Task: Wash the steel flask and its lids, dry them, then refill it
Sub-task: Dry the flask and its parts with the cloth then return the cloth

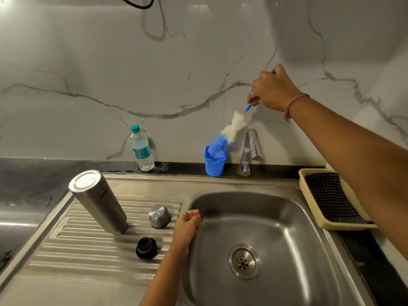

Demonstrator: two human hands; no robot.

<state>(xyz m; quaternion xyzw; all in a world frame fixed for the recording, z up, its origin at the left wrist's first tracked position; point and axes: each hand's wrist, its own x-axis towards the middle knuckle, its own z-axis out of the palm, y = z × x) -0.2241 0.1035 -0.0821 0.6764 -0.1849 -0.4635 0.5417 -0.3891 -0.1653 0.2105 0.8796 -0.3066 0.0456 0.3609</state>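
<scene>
A marble-patterned wall point(88, 74) fills the upper half of the view, above a dark bench point(33, 180) that carries a steel sink unit. The sink basin point(276, 217) sits to the right, its drain point(244, 261) near the middle of the floor, and a ribbed draining board point(77, 250) runs off to the left. A cream basket point(309, 208) lined with a dark cloth point(329, 197) stands on the bench just right of the basin. The steel flask point(99, 200) stands mouth-down on the draining board, its base up. A chrome tap point(250, 151) rises behind the basin against the wall. A clear plastic water bottle point(142, 149) with a teal cap stands on the bench behind the flask. A blue cup point(214, 164) stands just left of the tap. The bottle brush point(227, 133), white and blue bristles on a blue handle, tilts with its blue tip down inside the cup. The right hand point(271, 89) has its grip clamped round the brush handle, above the cup. The left hand point(187, 226) rests at the basin's left rim, fingers loosely curled and holding nothing. The steel lid point(159, 216) sits dome-up on the draining board between the flask and the left hand. The black inner lid point(146, 247) lies nearer the front of the board, apart from both.
</scene>
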